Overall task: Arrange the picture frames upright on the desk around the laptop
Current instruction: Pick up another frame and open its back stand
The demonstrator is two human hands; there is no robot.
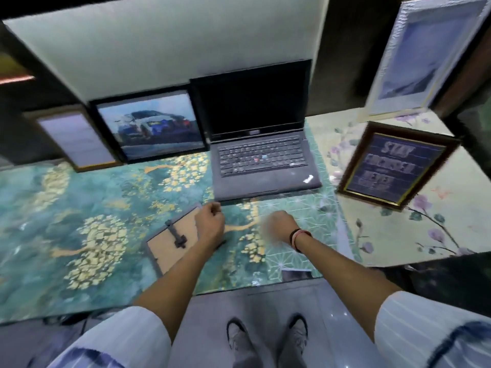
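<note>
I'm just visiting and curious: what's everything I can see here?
Laptop: 1, black, open, desk back centre.
Upright frames: 4; car picture and brown-edged one left of laptop; dark text frame and white frame right.
Face-down frame: 1, tan backing, near edge, under left wrist.
Desk mat: 1, teal and gold.
Shoes: 2, grey, floor.
Left hand: closed, by flat frame.
Right hand: blurred, grip unclear.

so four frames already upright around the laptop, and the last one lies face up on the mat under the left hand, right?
Not quite. In the head view the last frame lies face down: its brown backing board and the dark stand strut show. The rest holds: four frames stand around the laptop, and the left hand is over the lying one.
</note>
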